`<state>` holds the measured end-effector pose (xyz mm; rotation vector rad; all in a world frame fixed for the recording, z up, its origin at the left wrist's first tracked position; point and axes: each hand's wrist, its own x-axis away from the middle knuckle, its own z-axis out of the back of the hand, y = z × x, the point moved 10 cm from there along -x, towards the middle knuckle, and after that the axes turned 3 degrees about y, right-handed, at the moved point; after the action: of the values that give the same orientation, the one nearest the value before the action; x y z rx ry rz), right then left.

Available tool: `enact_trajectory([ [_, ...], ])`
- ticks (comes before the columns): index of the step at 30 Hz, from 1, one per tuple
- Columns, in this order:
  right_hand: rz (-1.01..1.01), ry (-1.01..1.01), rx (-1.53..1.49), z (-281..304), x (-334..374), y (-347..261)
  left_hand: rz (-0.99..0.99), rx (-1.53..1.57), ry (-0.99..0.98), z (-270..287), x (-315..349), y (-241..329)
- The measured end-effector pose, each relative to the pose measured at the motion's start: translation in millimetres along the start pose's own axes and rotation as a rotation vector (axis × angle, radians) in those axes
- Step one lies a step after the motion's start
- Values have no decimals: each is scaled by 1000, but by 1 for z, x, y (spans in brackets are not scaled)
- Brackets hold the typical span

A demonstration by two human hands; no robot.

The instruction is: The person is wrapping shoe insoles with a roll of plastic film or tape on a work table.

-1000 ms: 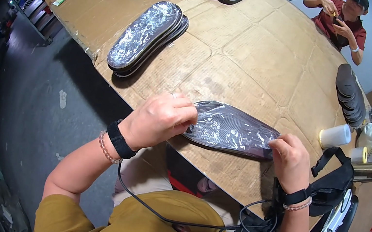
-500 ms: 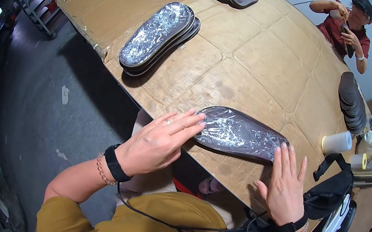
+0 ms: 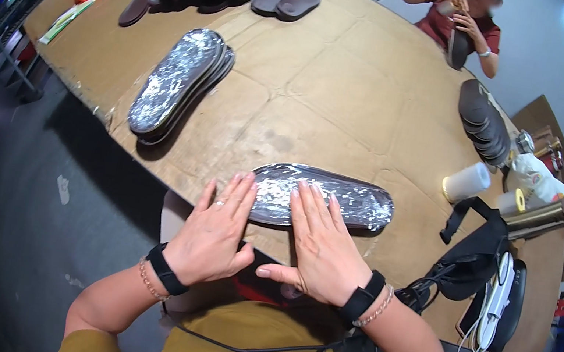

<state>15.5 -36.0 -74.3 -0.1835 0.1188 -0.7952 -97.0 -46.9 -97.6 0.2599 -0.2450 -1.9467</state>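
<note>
The shiny wrapped insole (image 3: 366,205) lies sideways by the near edge of the table (image 3: 345,112), left hand (image 3: 208,238) at its left end, right hand (image 3: 329,257) on its middle, both spread flat, gripping nothing.

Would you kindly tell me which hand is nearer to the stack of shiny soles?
The left. The left hand, at the left end of the front sole, is below and right of the stack; the right hand, on that sole's middle, is farther right.

The bare, black-banded right hand (image 3: 322,246) now lies across the middle of the film-covered, oblong dark brown sole (image 3: 368,207), lower centre, no longer at its right end.
</note>
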Motion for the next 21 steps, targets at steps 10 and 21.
enact_trajectory([
  [10, -324, 151, 132, 28, 70, 74, 3, -59, 0, -3, -1, 4],
  [21, -250, 497, -102, 67, 83, 107, 21, -22, 40, -6, 0, 2],
])
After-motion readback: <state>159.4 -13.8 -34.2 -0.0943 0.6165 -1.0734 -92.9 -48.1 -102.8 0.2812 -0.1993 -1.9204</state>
